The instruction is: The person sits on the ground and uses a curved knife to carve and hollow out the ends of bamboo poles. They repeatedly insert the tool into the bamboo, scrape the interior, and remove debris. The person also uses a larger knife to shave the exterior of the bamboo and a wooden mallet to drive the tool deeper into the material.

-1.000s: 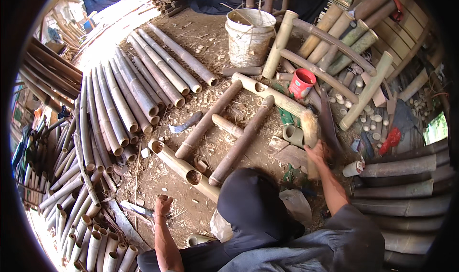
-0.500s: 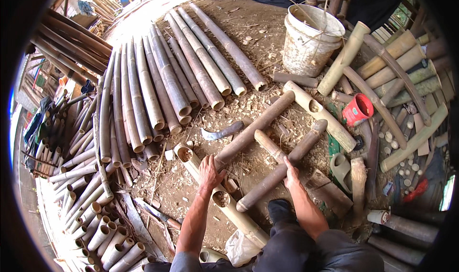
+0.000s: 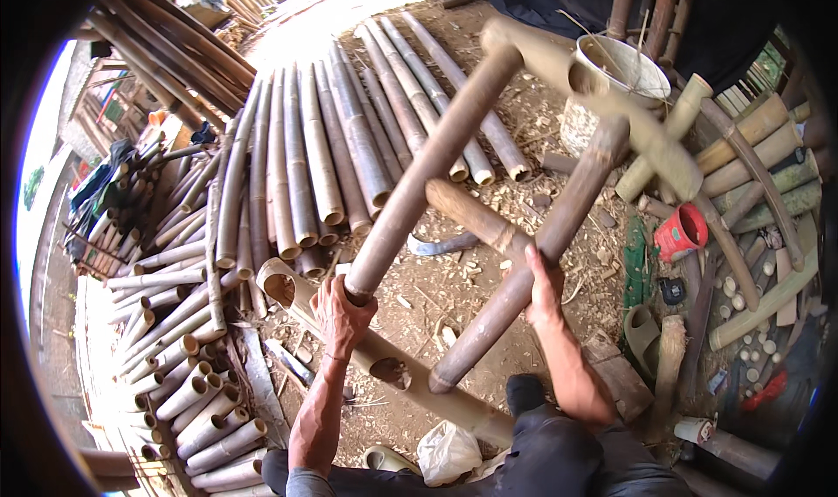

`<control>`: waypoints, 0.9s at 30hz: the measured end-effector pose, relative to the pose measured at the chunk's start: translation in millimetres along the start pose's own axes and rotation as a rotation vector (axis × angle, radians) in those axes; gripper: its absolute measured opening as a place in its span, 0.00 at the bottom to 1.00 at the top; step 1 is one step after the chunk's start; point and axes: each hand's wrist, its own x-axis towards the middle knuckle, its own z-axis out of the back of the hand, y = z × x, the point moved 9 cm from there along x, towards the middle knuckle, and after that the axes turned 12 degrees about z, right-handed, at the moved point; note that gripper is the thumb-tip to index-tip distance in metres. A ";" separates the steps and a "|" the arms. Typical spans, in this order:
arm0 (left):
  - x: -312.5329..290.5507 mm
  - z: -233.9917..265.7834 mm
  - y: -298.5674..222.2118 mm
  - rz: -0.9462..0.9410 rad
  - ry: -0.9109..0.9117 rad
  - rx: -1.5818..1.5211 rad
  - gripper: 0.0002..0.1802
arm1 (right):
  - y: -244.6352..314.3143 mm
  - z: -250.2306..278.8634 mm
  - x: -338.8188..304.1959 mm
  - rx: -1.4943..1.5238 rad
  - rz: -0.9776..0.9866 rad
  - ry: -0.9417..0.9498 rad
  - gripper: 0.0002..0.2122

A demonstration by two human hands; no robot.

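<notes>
I hold a ladder-like bamboo frame tilted up off the ground. My left hand [image 3: 340, 318] is closed round the near end of its left brown pole [image 3: 428, 170]. My right hand [image 3: 545, 287] grips the right brown pole [image 3: 578, 187] where the short crosspiece [image 3: 478, 216] meets it. Across the far ends runs a paler bamboo beam [image 3: 642, 130] with a cut hole, blurred by motion. A second pale beam with holes [image 3: 449, 405] lies across the near ends; whether the poles sit in it I cannot tell.
Long bamboo poles [image 3: 310, 157] lie in a row ahead, with stacked cut lengths [image 3: 205, 392] at left. A curved blade with a dark handle [image 3: 445, 244] lies among wood chips beneath the frame. A white bucket [image 3: 602, 117] and a red container [image 3: 679, 233] stand at right.
The frame's far end has risen from the ground, its far beam coming up with the poles. My left hand has gone from lying over the left pole's end to gripping it. The view has shifted.
</notes>
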 end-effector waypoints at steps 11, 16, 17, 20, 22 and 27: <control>28.7 70.6 -56.7 0.262 0.366 -1.735 0.38 | 232.9 -290.7 35.5 -0.946 0.770 0.624 0.35; -49.2 32.9 -107.0 0.343 0.205 -1.961 0.39 | 213.3 -332.6 1.9 -1.142 1.063 0.702 0.27; -64.8 23.3 -128.6 0.427 0.273 -2.051 0.36 | 204.8 -333.8 -1.8 -1.160 1.127 0.749 0.29; -115.1 -34.2 -139.6 0.820 0.465 -2.140 0.26 | 155.1 -335.3 -23.3 -1.220 1.273 0.955 0.28; -152.9 -78.2 -168.8 0.942 0.767 -2.241 0.19 | 110.1 -312.2 -22.9 -1.244 1.385 1.143 0.28; -263.3 -154.9 -179.4 1.439 1.149 -2.238 0.17 | -12.7 -242.8 -45.7 -1.229 1.392 1.534 0.20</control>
